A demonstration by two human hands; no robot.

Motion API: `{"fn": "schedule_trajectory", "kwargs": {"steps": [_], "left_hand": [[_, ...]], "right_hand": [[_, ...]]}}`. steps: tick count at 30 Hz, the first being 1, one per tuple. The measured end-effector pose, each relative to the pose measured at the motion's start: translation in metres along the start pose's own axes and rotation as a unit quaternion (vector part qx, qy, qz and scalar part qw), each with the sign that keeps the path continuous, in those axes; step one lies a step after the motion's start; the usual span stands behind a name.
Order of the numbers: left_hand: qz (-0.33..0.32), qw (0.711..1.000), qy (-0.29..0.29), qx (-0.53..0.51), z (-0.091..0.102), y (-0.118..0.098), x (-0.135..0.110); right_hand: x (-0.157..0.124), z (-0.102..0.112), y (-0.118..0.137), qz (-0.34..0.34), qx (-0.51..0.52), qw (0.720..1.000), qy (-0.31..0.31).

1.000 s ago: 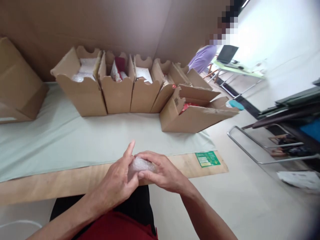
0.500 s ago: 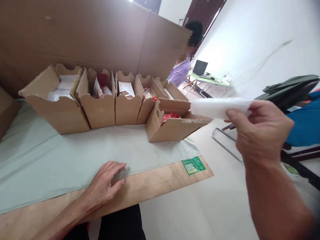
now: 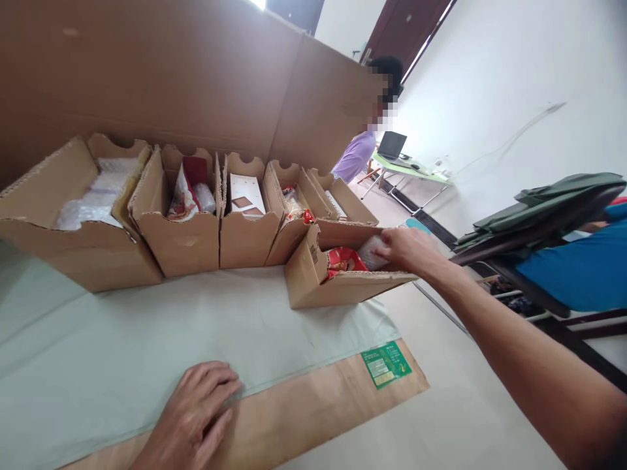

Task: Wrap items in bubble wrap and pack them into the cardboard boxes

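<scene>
My right hand (image 3: 404, 249) reaches over the far end of the front cardboard box (image 3: 343, 292), its fingers closed on a bubble-wrapped packet (image 3: 373, 253). The packet is down inside the box, beside a red printed package (image 3: 344, 260). What the bubble wrap covers cannot be made out. My left hand (image 3: 196, 405) rests with fingers stretched on the pale green cloth (image 3: 196, 326), near the table's wooden edge (image 3: 304, 418), and holds nothing.
Several open cardboard boxes (image 3: 183, 248) stand in a row behind, holding bubble-wrapped, red and white packages. A tall cardboard panel (image 3: 171, 78) rises at the back. Beyond it sits a person in a purple top (image 3: 355, 156), near a laptop (image 3: 392, 145). A dark green cover (image 3: 543, 205) hangs at the right.
My right hand has moved left and forward, bringing the bubble-wrapped packet from the air down into the front box. The left hand stays on the table; the view has shifted slightly.
</scene>
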State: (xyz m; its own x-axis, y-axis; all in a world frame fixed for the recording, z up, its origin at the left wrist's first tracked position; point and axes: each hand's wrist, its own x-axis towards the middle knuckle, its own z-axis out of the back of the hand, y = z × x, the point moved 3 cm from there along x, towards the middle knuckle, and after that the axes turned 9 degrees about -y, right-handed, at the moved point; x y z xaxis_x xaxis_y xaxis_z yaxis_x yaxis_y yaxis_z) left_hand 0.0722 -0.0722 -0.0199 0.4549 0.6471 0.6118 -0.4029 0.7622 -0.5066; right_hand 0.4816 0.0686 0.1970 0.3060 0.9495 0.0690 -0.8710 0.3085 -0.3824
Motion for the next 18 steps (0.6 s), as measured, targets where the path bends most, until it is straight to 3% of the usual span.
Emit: {"fn": "schedule_trajectory", "kwargs": {"steps": [5,8,11,13,15,16,18], "left_hand": [[-0.037,0.999,-0.016,0.022,-0.004,0.0,-0.001],[-0.044,0.998,-0.015,0.03,-0.005,-0.002,0.0],[-0.023,1.0,0.0,0.017,-0.006,-0.001,-0.001],[0.008,1.0,0.01,-0.006,-0.005,0.001,-0.003],[0.058,0.997,0.013,-0.044,0.0,0.001,-0.004],[0.096,0.993,0.014,-0.066,0.005,-0.001,-0.002],[0.188,0.976,0.029,-0.109,0.018,-0.008,0.008]], "right_hand": [[0.018,-0.018,0.009,0.052,0.042,0.988,0.14],[0.018,-0.02,0.014,0.06,0.067,0.983,0.159],[0.012,-0.01,0.008,0.06,0.093,0.984,0.137],[0.001,0.0,-0.007,0.045,0.107,0.99,0.086],[-0.017,0.006,-0.032,-0.02,0.135,0.99,-0.031],[-0.029,0.005,-0.047,-0.069,0.16,0.979,-0.105],[-0.056,-0.01,-0.075,-0.173,0.24,0.926,-0.233]]}}
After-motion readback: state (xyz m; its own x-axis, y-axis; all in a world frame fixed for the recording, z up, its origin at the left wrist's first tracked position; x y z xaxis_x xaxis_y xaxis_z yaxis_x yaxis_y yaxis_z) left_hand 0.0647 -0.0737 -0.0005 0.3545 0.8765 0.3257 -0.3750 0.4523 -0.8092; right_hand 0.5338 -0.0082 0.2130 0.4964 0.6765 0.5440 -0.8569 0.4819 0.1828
